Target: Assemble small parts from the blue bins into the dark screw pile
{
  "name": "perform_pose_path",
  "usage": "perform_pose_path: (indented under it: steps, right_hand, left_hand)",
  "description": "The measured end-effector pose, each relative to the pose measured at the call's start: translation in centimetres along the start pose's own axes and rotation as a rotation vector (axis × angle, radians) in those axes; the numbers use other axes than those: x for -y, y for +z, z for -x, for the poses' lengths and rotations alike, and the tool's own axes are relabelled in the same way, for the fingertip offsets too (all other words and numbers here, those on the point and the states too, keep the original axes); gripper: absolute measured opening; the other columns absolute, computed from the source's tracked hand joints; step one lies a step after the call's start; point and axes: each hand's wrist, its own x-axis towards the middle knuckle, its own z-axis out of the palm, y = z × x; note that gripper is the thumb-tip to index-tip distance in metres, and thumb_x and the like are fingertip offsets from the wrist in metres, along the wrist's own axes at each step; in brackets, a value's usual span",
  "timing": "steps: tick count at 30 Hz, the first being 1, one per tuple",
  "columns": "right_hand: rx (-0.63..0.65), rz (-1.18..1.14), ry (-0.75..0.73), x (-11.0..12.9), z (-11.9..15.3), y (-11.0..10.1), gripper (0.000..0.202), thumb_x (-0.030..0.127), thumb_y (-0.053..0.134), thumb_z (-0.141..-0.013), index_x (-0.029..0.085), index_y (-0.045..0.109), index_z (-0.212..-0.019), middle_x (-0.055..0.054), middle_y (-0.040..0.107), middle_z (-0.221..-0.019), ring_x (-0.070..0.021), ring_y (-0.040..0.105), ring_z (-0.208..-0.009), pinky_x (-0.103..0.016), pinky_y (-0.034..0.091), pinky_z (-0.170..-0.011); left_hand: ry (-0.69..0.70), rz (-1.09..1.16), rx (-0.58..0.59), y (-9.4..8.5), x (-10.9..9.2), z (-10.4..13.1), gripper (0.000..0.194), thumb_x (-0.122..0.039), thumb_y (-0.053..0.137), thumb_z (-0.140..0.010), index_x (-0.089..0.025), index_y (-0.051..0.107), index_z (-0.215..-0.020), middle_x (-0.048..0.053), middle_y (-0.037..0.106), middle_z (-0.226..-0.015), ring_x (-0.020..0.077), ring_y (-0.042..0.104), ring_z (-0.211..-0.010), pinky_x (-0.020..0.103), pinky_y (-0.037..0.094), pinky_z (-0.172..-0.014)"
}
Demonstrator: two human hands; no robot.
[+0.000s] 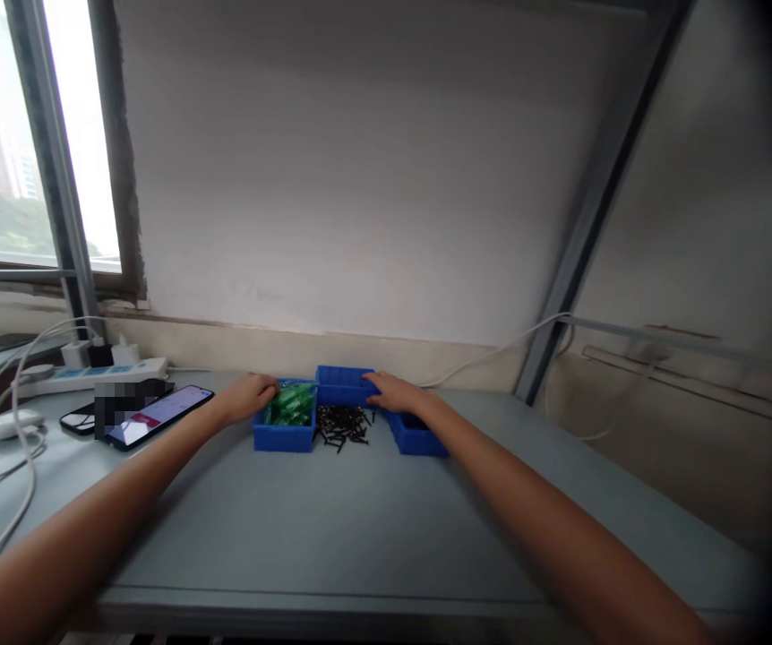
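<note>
My left hand is curled at the left rim of a small blue bin that holds green plastic packets. Behind a loose heap of black screws, a second blue bin stands against the back of the table, apparently tipped on its side. My right hand has its thumb and fingers around the right end of that back bin. Under my right wrist is a third blue bin, angled, with dark contents that I cannot make out.
On the left of the grey table lie a lit phone, another dark phone and a white charger. A power strip with plugs sits behind them, and white cables loop down the left side. Metal posts frame the wall.
</note>
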Motion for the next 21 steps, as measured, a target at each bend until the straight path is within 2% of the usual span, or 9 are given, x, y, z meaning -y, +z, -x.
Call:
perform_pose_path:
  steps: [2,4,6,9,13,15,16,19,21]
  right_hand:
    - [-0.012,0.010,0.043,0.4,1.2,0.0,0.054,0.017,0.060,-0.093,0.012,0.050,-0.146,-0.021,0.057,-0.144,-0.0287,0.059,-0.126,-0.030,0.047,-0.097]
    - [0.010,0.025,0.089,0.8,2.7,0.1,0.040,0.010,0.056,-0.091,0.010,0.063,-0.131,-0.021,0.066,-0.130,-0.0302,0.066,-0.116,-0.031,0.049,-0.091]
    - [0.026,0.043,0.128,1.2,4.2,0.1,0.036,0.005,0.049,-0.092,0.009,0.068,-0.121,-0.023,0.072,-0.118,-0.0311,0.071,-0.105,-0.032,0.051,-0.084]
    - [0.026,0.066,0.152,1.7,5.8,0.1,0.046,0.003,0.045,-0.092,0.008,0.058,-0.135,-0.023,0.072,-0.116,-0.0309,0.072,-0.102,-0.034,0.051,-0.082]
    - [-0.020,0.102,0.163,2.7,6.7,0.1,0.040,0.012,0.049,-0.095,0.003,0.059,-0.133,-0.026,0.070,-0.118,-0.0343,0.069,-0.105,-0.039,0.052,-0.086]
    - [-0.249,0.173,0.084,3.6,7.3,0.6,0.044,0.012,0.049,-0.094,0.004,0.056,-0.137,-0.027,0.060,-0.135,-0.0360,0.064,-0.114,-0.045,0.051,-0.092]
    - [-0.319,0.161,-0.006,4.3,7.7,1.1,0.041,0.013,0.050,-0.094,0.006,0.059,-0.134,-0.025,0.061,-0.136,-0.0351,0.064,-0.114,-0.045,0.051,-0.093]
    - [-0.427,0.054,-0.363,7.0,9.2,3.3,0.027,0.009,0.051,-0.091,0.013,0.069,-0.112,-0.015,0.072,-0.116,-0.0260,0.067,-0.101,-0.038,0.053,-0.091]
    - [-0.485,0.007,-0.476,8.7,10.2,4.7,0.019,0.009,0.057,-0.086,0.016,0.069,-0.100,-0.011,0.074,-0.104,-0.0241,0.068,-0.089,-0.035,0.056,-0.080]
  left_hand:
    - [0.003,-0.027,0.030,-0.3,-0.3,0.1,0.035,-0.023,0.034,-0.088,-0.018,0.067,-0.079,0.008,0.073,-0.085,0.0227,0.067,-0.080,0.030,0.048,-0.076]
    - [0.011,-0.052,0.057,-0.6,-0.8,0.3,0.033,-0.022,0.035,-0.088,-0.018,0.064,-0.073,0.008,0.071,-0.079,0.0221,0.065,-0.074,0.030,0.047,-0.072]
    - [0.021,-0.074,0.079,-1.0,-1.2,0.5,0.030,-0.020,0.038,-0.088,-0.018,0.060,-0.067,0.007,0.069,-0.073,0.0217,0.064,-0.069,0.030,0.045,-0.069]
    - [0.036,-0.094,0.110,-1.2,-1.8,0.8,0.027,-0.017,0.041,-0.086,-0.019,0.057,-0.064,0.007,0.068,-0.071,0.0212,0.063,-0.067,0.030,0.044,-0.068]
    - [0.092,-0.137,0.124,-1.1,-2.5,1.3,0.026,-0.017,0.039,-0.091,-0.019,0.061,-0.077,0.006,0.069,-0.082,0.0221,0.066,-0.077,0.029,0.045,-0.069]
    - [0.095,-0.190,0.074,-1.0,-2.7,1.6,0.024,-0.021,0.040,-0.094,-0.019,0.064,-0.091,0.007,0.069,-0.093,0.0232,0.067,-0.079,0.030,0.046,-0.068]
    - [0.091,-0.221,0.048,-1.0,-2.8,1.7,0.024,-0.023,0.041,-0.095,-0.019,0.064,-0.096,0.008,0.068,-0.097,0.0237,0.067,-0.079,0.030,0.047,-0.067]
    - [0.085,-0.252,-0.016,-0.9,-2.7,1.9,0.024,-0.023,0.041,-0.096,-0.019,0.063,-0.103,0.008,0.066,-0.102,0.0239,0.068,-0.082,0.031,0.049,-0.068]
    - [0.100,-0.206,-0.042,-0.7,-2.5,2.1,0.025,-0.023,0.038,-0.099,-0.020,0.063,-0.103,0.007,0.066,-0.101,0.0229,0.068,-0.084,0.030,0.050,-0.070]
